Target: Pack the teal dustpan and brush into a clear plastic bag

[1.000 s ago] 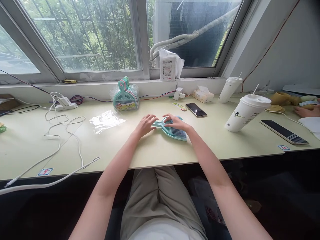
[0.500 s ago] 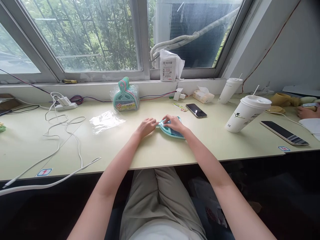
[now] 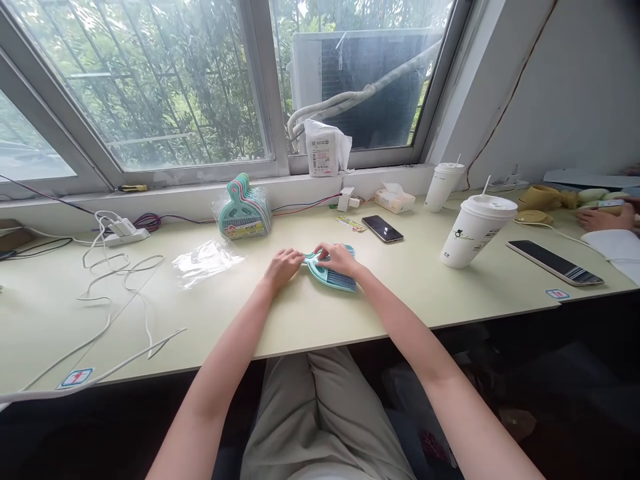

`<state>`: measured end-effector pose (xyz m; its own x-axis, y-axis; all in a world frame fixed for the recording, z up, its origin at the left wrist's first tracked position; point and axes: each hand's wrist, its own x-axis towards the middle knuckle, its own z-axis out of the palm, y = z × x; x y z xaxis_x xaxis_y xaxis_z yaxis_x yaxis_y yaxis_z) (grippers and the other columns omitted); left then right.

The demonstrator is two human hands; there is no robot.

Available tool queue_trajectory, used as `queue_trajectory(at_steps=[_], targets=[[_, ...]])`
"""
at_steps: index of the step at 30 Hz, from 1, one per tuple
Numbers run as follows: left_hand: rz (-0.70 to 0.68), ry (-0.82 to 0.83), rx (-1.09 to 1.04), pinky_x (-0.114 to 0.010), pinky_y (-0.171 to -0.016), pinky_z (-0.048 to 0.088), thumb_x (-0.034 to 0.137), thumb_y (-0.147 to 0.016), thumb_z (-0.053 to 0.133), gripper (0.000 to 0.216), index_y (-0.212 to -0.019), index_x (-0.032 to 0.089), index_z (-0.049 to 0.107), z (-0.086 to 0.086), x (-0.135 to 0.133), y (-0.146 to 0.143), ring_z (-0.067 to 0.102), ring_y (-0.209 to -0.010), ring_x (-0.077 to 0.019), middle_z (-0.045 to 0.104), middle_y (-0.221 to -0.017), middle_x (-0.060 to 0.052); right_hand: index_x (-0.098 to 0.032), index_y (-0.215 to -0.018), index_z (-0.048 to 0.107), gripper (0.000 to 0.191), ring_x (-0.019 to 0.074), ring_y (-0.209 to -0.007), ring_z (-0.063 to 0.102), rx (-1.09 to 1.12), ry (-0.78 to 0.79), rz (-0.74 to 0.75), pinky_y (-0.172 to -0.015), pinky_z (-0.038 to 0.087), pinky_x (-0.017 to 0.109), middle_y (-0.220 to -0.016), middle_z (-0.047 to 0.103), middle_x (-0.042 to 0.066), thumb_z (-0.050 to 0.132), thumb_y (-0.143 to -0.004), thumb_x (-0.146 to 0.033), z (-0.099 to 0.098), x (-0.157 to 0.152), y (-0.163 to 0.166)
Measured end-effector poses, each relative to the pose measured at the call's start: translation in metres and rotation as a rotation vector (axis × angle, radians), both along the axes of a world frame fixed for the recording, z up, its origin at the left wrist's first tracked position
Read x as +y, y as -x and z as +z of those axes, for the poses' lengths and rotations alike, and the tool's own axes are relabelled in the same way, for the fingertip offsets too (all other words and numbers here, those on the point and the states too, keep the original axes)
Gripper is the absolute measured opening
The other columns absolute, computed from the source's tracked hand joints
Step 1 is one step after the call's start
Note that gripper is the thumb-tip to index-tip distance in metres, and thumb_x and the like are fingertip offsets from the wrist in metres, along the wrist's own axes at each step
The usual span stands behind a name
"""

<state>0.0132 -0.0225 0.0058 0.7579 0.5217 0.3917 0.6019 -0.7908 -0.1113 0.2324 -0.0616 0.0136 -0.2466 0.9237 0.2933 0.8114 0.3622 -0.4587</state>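
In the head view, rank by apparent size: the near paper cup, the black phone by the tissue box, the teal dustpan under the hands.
1. Near paper cup, clearly largest.
2. Teal dustpan, partly covered, so unsure.
3. Black phone, farther away.

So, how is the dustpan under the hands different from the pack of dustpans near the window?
The dustpan lies flat on the desk, one piece, unwrapped, with the left hand and right hand on it. The pack stands upright against the sill, holds several pieces, and sits in clear wrap with a label. Both show the same teal, ribbed shape.
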Motion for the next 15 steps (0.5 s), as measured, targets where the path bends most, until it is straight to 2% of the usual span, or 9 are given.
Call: queue_trajectory(at_steps=[3,5,7,9,11,13,15], targets=[[0.102,-0.006,-0.282,-0.044,-0.101,0.037,0.023,-0.086,0.055,0.031,-0.116,0.025,0.062,0.001,-0.001,0.000,0.049,-0.121,-0.0272,0.058,-0.128,-0.010,-0.027,-0.093,0.064,0.015,0.0151,-0.089,0.065,0.026,-0.032,-0.019,-0.094,0.036,0.031,-0.090,0.073,-0.004,0.068,-0.080,-0.034,0.003,-0.002,0.001],[0.228,0.119,-0.594,-0.046,-0.103,0.037,0.032,-0.086,0.055,0.046,-0.132,0.025,0.051,0.002,-0.004,-0.007,0.043,-0.129,-0.0290,0.051,-0.137,-0.012,-0.026,-0.084,0.066,0.013,0.0158,-0.086,0.064,0.054,-0.064,-0.057,-0.094,0.036,0.031,-0.090,0.072,-0.003,0.066,-0.082,-0.039,0.006,-0.005,0.004],[0.236,0.456,-0.824,-0.044,-0.096,0.043,0.040,-0.091,0.046,0.051,-0.138,0.023,0.042,0.000,-0.010,-0.018,0.048,-0.125,-0.0285,0.053,-0.134,-0.013,-0.025,-0.082,0.067,0.017,0.0167,-0.084,0.063,0.086,-0.132,-0.131,-0.095,0.035,0.033,-0.090,0.072,-0.001,0.064,-0.083,-0.041,0.009,-0.008,0.010],[0.093,0.887,-0.894,-0.040,-0.088,0.048,0.045,-0.091,0.042,0.049,-0.134,0.022,0.047,-0.003,-0.017,-0.028,0.057,-0.113,-0.0274,0.061,-0.123,-0.013,-0.024,-0.082,0.067,0.019,0.0173,-0.084,0.062,0.116,-0.212,-0.183,-0.097,0.033,0.035,-0.089,0.071,0.000,0.061,-0.086,-0.041,0.009,-0.010,0.016],[-0.055,1.225,-0.904,-0.035,-0.081,0.051,0.046,-0.085,0.054,0.048,-0.125,0.020,0.054,-0.006,-0.021,-0.035,0.063,-0.099,-0.0254,0.066,-0.111,-0.011,-0.024,-0.085,0.068,0.020,0.0172,-0.085,0.060,0.144,-0.291,-0.186,-0.096,0.033,0.035,-0.089,0.071,0.002,0.055,-0.089,-0.039,0.004,-0.005,0.015],[-0.069,1.385,-1.009,-0.030,-0.073,0.051,0.037,-0.074,0.068,0.046,-0.116,0.020,0.059,-0.008,-0.018,-0.033,0.065,-0.086,-0.0215,0.068,-0.101,-0.008,-0.022,-0.095,0.067,0.025,0.0173,-0.085,0.060,0.185,-0.360,-0.231,-0.095,0.034,0.034,-0.096,0.070,0.004,0.047,-0.094,-0.037,-0.002,0.006,0.004],[0.033,1.402,-1.213,-0.026,-0.066,0.051,0.027,-0.066,0.072,0.043,-0.107,0.019,0.060,-0.009,-0.007,-0.023,0.065,-0.076,-0.0175,0.068,-0.091,-0.005,-0.019,-0.111,0.063,0.033,0.0191,-0.095,0.058,0.205,-0.393,-0.382,-0.096,0.035,0.034,-0.110,0.066,0.008,0.037,-0.097,-0.033,-0.009,0.021,-0.016]])
